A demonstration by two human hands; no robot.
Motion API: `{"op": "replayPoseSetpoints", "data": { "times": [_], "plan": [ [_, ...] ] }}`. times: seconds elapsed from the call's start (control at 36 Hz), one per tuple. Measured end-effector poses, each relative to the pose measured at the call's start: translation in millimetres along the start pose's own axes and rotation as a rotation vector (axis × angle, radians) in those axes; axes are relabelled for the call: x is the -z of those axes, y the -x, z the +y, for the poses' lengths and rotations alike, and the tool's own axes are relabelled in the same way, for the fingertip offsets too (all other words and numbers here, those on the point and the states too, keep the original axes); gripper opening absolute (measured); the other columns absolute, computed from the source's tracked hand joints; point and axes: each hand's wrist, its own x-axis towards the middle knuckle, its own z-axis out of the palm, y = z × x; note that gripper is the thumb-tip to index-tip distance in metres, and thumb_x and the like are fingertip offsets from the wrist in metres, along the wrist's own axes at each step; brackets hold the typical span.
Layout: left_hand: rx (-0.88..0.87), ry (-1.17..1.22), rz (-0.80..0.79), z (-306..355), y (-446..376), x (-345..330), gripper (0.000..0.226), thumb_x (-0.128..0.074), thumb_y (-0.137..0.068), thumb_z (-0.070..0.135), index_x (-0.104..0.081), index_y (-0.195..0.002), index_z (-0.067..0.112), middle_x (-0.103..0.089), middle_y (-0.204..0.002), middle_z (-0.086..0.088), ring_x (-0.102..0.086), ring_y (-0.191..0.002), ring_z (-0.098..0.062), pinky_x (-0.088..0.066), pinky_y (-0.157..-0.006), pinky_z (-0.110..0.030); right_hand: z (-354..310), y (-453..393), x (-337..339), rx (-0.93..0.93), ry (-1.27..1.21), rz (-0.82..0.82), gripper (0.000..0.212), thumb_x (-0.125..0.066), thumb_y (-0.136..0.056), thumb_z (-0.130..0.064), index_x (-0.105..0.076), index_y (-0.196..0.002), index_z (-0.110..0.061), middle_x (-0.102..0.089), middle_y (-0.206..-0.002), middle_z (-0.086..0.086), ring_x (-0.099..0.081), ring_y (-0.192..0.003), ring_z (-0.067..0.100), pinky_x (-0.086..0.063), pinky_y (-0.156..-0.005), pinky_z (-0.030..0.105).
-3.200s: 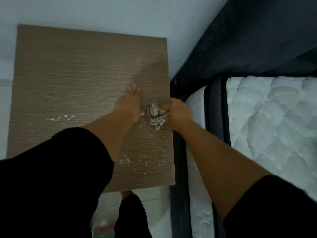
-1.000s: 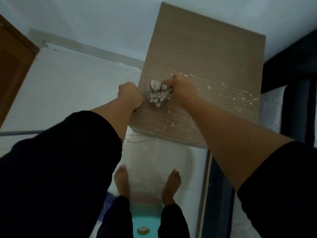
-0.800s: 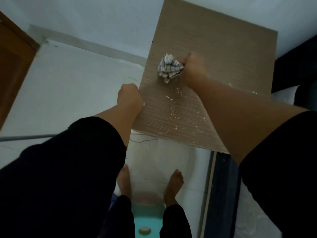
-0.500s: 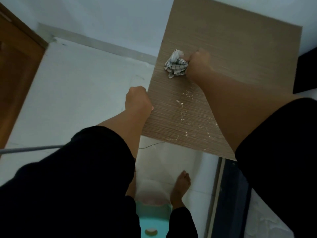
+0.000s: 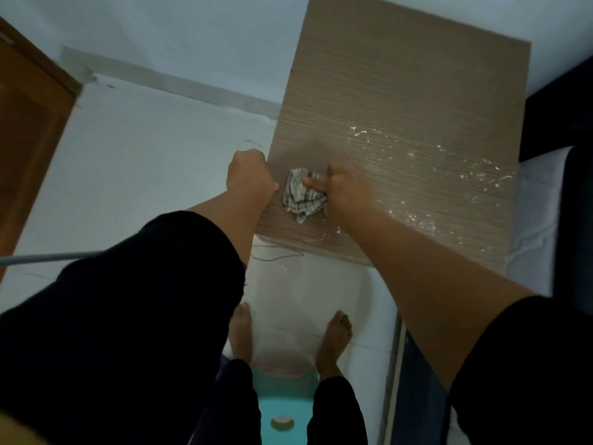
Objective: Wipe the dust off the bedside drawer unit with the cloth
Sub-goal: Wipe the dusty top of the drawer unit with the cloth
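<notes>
Right hand (image 5: 345,191) has the cloth (image 5: 301,194) balled up, fingers curled round it, pressed on the drawer unit (image 5: 401,101) top near its left edge, about mid-frame. Left hand (image 5: 250,176) is a closed fist at that left edge, just beside the cloth. Can't tell if it's got anything in it; prob cupped to catch crumbs.

Tips for this bit imo: most of the white dust (image 5: 449,165) sits to the right of the cloth, w/ more along the near edge at lower center. So start strokes from the right side by the bed (image 5: 539,220) and drag left in one direction, not back & forth, or it just spreads. Keep the cloth flat-ish w/ steady pressure, overlap passes, and sweep it off the edge into the left hand, not onto the floor (image 5: 144,175).
</notes>
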Motion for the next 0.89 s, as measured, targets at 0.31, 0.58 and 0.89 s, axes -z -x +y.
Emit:
{"op": "replayPoseSetpoints", "data": {
  "times": [0.31, 0.58, 0.89],
  "plan": [
    [-0.19, -0.126, 0.081, 9, 25, -12, 0.056, -0.069, -0.081, 0.012, -0.041, -0.129, 0.009, -0.045, -0.13, -0.016, -0.047, -0.118, -0.033, -0.045, -0.089, -0.04, 16, 70, -21, 0.192, 0.144, -0.113, 0.029, -0.056, -0.092, -0.027, -0.064, -0.12, -0.025, -0.055, -0.107, 0.007, -0.053, -0.108, 0.026, -0.04, -0.082, 0.031],
    [-0.376, -0.264, -0.088, 45, 22, -26, 0.09, -0.076, -0.076, 0.022, -0.022, -0.147, 0.011, -0.008, -0.158, -0.007, -0.006, -0.145, -0.028, -0.021, -0.114, -0.044, 39, 26, 44, 0.103, 0.15, 0.111, 0.037, -0.055, -0.089, -0.011, -0.062, -0.123, -0.024, -0.056, -0.113, 0.011, -0.053, -0.107, 0.028, -0.045, -0.084, 0.033],
    [-0.309, -0.33, -0.173, 57, 15, -36, 0.113, -0.08, -0.07, 0.016, -0.002, -0.151, 0.013, 0.009, -0.158, -0.009, 0.006, -0.145, -0.029, -0.016, -0.115, -0.045, 56, -60, 92, -0.131, 0.116, 0.294, 0.034, -0.047, -0.093, -0.004, -0.059, -0.124, -0.009, -0.057, -0.12, 0.015, -0.054, -0.112, 0.03, -0.045, -0.089, 0.032]
  ]
}}
